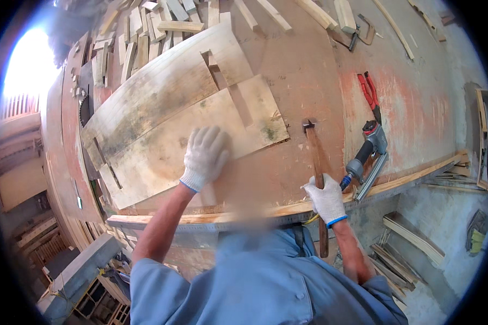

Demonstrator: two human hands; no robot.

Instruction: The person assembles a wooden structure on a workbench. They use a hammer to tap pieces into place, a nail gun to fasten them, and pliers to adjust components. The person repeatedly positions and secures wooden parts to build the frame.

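Note:
My left hand [205, 157], in a white knit glove, lies flat with fingers stretched out on a stained plywood panel [162, 160]. That panel lies against a second, mould-marked plywood panel [152, 92] with a curved far edge; both have slots cut in them. My right hand [326, 197], gloved too, is wrapped round the wooden handle of a hammer [315, 149]. The hammer's dark head points away from me, over the table to the right of the panels. Just right of that hand lies a grey nail gun [371, 146] with a blue hose fitting.
Red-handled pliers [368, 92] lie beyond the nail gun. A clamp [363, 32] sits farther back near loose wood strips. Many offcuts [157, 27] are piled at the far left. A wooden strip [409, 176] runs along the table's near edge. A saw blade [84, 108] stands left of the panels.

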